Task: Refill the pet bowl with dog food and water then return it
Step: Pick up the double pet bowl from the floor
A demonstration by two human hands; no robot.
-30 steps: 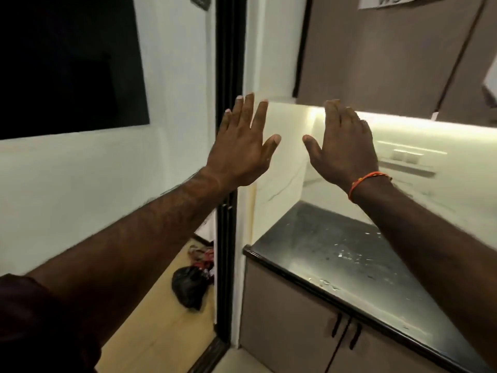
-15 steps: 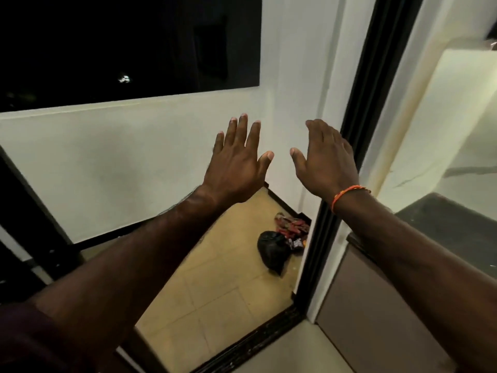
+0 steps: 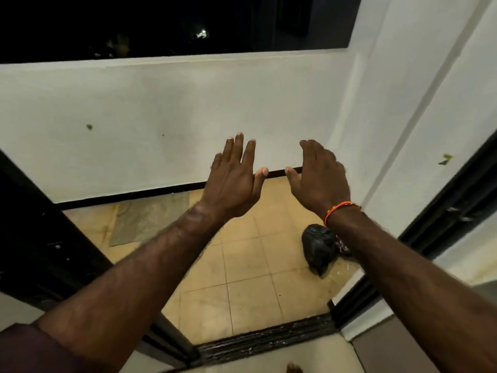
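Note:
No pet bowl, dog food or water source shows in the head view. My left hand (image 3: 233,181) is stretched out in front of me, palm down, fingers spread, holding nothing. My right hand (image 3: 320,179), with an orange thread on its wrist, is held beside it a thumb's width away, also empty with fingers apart. Both hover in the air over a tiled balcony floor (image 3: 242,292) beyond a doorway.
A tied black bag (image 3: 318,247) lies on the tiles at the right, with a reddish item behind it. A grey mat (image 3: 150,219) lies by the white parapet wall (image 3: 161,117). A dark door-track threshold (image 3: 266,339) crosses the bottom; black door frames stand at left and right.
My view has swung left and down, from the kitchen counter to the balcony doorway and floor. Both hands stayed raised and empty in front of me.

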